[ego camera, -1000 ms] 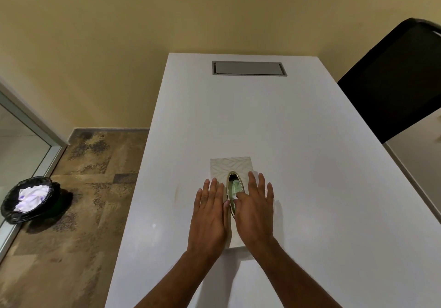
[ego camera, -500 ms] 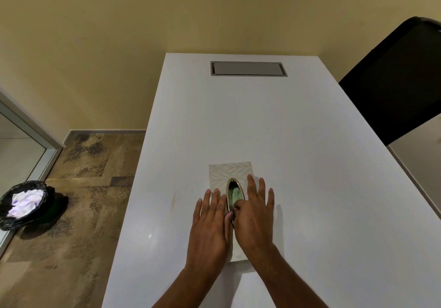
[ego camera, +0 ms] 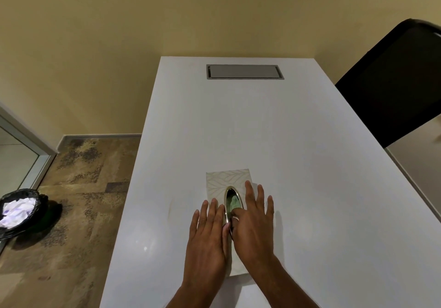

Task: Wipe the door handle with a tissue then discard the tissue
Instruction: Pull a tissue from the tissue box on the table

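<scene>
White tabletop (ego camera: 310, 164) fills the view under a mustard wall, smooth and slightly glossy; the landmark is the tissue box (ego camera: 226, 176) lying near its front, pale card with an embossed leaf pattern and an oval, gold-rimmed opening; left hand (ego camera: 207, 238) lies flat and spread on the box's left side, gripping nothing, just pinning it down; right hand (ego camera: 254, 224) rests on the box's right side, fingers splayed, the thumb and perhaps a fingertip dipping into the oval, where a greenish tissue (ego camera: 233, 201) sits crumpled and soft; whether the pinch has closed on it I cannot tell; so we're at the very start, I'd say: tissue not yet out, no door handle in sight, wiping and discarding all to come; far left of the box, down on the mottled brown floor, a black-lined bin (ego camera: 14, 212) already holds white crumpled paper.
</scene>
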The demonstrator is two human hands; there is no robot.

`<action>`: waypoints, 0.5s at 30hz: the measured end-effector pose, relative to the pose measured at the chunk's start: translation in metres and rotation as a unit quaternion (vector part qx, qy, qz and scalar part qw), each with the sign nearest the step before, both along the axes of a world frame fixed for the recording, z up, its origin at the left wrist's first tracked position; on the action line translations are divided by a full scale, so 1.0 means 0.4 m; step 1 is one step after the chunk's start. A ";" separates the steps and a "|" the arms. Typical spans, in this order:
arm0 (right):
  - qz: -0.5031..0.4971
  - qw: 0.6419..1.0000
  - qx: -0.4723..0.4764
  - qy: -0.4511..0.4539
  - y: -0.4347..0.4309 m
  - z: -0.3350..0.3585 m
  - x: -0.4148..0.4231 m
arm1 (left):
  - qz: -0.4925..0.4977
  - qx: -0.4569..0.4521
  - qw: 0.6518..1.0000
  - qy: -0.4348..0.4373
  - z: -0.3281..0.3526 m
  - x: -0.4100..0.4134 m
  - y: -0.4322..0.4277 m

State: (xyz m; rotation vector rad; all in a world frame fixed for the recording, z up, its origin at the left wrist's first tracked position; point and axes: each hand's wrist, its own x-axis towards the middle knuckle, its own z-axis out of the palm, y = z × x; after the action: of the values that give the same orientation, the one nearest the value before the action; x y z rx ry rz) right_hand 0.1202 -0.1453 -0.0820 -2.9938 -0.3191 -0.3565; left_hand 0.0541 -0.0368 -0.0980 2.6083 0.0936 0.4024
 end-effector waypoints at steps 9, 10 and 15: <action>0.009 0.999 -0.007 0.037 0.007 0.007 0.012 | 0.000 0.012 1.000 -0.007 -0.002 0.003 0.001; 0.011 0.999 -0.001 0.040 0.009 0.010 0.013 | 0.001 0.011 1.000 -0.002 -0.001 0.002 0.002; 0.030 0.998 0.043 0.031 0.005 0.031 0.009 | -0.002 0.013 1.000 0.009 0.015 0.000 0.000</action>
State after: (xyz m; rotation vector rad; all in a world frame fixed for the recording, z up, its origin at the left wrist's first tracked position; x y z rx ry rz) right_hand 0.1240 -0.1435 -0.0694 -2.8975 -0.3766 -0.2625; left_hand 0.0539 -0.0367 -0.0920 2.6379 0.0904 0.3806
